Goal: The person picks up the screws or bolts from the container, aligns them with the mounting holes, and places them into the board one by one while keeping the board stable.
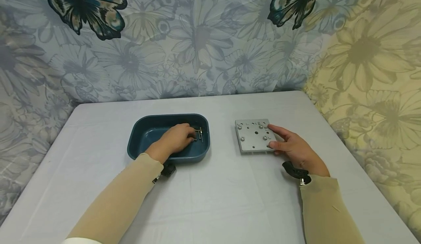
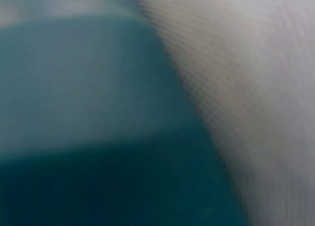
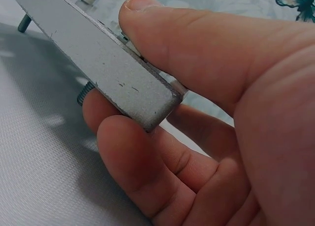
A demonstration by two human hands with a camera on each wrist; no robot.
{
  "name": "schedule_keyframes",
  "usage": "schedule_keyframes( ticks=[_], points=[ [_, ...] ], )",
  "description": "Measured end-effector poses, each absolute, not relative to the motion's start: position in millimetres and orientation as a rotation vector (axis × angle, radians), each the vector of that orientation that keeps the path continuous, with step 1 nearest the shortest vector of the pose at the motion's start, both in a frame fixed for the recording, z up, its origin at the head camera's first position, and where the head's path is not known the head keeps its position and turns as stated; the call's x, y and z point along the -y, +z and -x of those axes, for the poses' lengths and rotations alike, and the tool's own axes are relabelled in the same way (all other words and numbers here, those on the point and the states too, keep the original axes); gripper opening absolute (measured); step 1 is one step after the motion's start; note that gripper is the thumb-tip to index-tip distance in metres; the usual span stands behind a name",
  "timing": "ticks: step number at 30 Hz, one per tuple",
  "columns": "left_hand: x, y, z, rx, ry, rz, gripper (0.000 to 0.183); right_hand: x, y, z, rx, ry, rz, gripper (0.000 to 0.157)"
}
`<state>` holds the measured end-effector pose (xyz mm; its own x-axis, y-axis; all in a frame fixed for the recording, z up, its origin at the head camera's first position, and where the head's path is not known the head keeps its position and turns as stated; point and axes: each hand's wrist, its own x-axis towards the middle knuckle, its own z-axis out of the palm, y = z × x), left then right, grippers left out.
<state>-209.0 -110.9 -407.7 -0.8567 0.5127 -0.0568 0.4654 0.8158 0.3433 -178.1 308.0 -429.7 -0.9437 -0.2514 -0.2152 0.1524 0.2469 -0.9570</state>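
Note:
My left hand (image 1: 177,137) reaches into a dark teal tray (image 1: 141,119), its fingers bent down beside several metal screws (image 1: 200,134) at the right end. A small dark bit shows by its fingertips; I cannot tell whether they pinch it. The left wrist view is a blur of tray wall and sleeve. With thumb on top and fingers beneath, my right hand (image 1: 297,150) grips the right edge of a silver metal plate (image 1: 253,136) drilled with holes. Several screw heads sit on its face. In the right wrist view, threaded screw ends (image 3: 24,23) stick out below the tilted plate.
A white cloth covers the table (image 1: 210,200). Fabric printed with flowers and butterflies (image 1: 197,46) hangs behind the table's back edge and along both sides. The tray stands left of the plate, with white cloth between them.

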Motion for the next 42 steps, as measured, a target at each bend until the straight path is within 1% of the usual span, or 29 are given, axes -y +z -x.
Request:
schedule_keyframes(
  ticks=[4,11,18,29,35,42],
  points=[
    [111,-407,209,-2.837,0.463,-0.738,0.031,-308,-430,178,-2.213,-1.736,0.096,0.084],
    [116,-405,207,-2.806,0.477,-0.740,0.030,-309,-430,178,-2.209,-1.742,0.106,0.083],
    [124,-397,204,-2.738,0.432,-0.802,0.036,-309,-430,177,-2.197,-1.750,0.099,0.082],
    [126,-400,203,-2.803,0.389,-0.778,0.027,-310,-430,178,-2.232,-1.713,0.111,0.084],
    [129,-402,206,-2.820,0.578,-0.714,0.030,-309,-429,178,-2.209,-1.724,0.075,0.086],
    [135,-397,206,-2.622,1.060,-0.457,0.031,-309,-428,177,-2.168,-1.747,0.098,0.088]
  ],
)
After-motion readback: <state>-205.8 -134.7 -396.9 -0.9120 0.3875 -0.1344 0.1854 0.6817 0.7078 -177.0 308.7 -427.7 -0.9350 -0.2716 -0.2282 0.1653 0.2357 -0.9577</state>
